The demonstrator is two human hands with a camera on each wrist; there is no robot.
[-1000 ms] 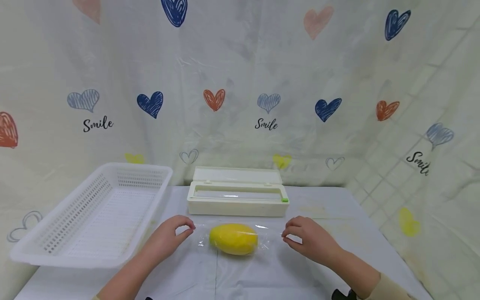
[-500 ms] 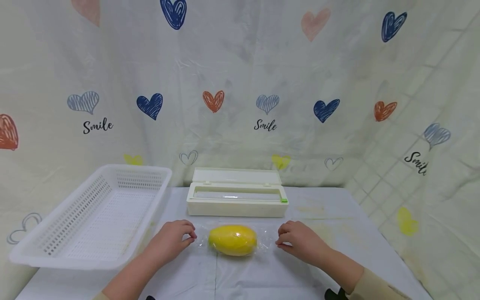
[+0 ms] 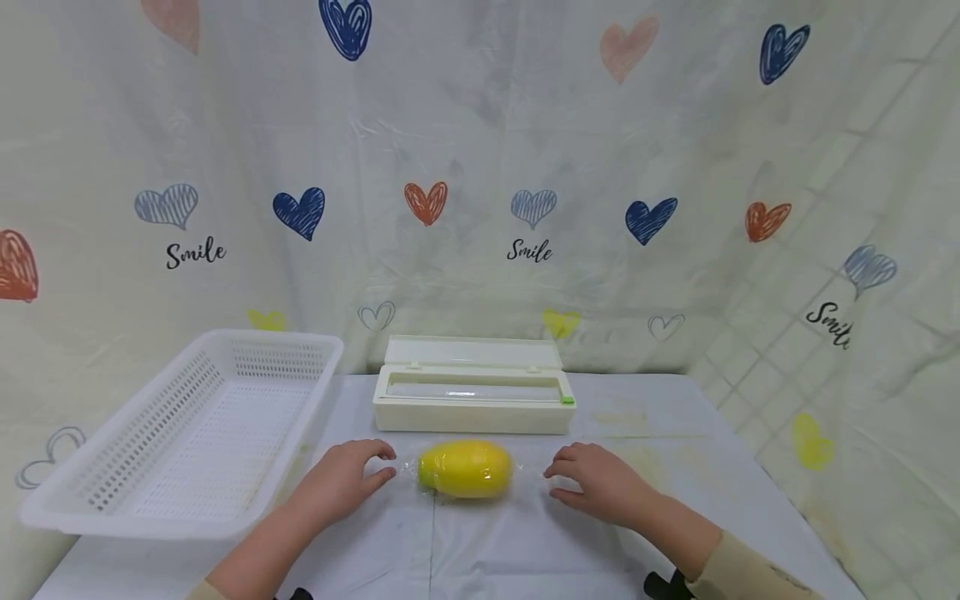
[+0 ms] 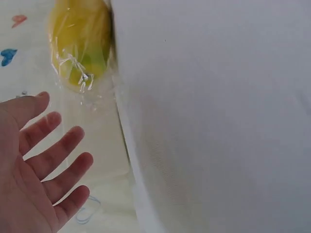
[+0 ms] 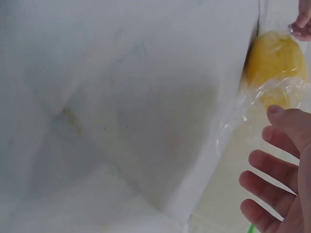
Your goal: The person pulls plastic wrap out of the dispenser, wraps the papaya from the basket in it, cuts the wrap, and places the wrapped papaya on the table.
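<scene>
A yellow oblong fruit [image 3: 467, 471] with a greenish left end lies on the white cloth, wrapped in clear cling film. Loose film [image 4: 82, 82] bunches at its greenish end in the left wrist view, and more crumpled film [image 5: 286, 87] shows at the other end in the right wrist view. Just left of the fruit, my left hand [image 3: 341, 483] has its thumb and fingers apart, holding nothing. My right hand [image 3: 600, 483] is a little to the right of the fruit, its fingers spread and relaxed, also holding nothing.
Behind the fruit stands a cream cling film dispenser box [image 3: 472, 417] with its lid raised and a green slider at the right. A white perforated plastic basket [image 3: 300, 433] is at the left. A heart-printed curtain [image 3: 465, 275] hangs behind the table.
Both hands have let go of the film ends they pinched. The fruit has turned, its greenish end now showing at left, and the film sits closer round it. The right hand moved slightly left.
</scene>
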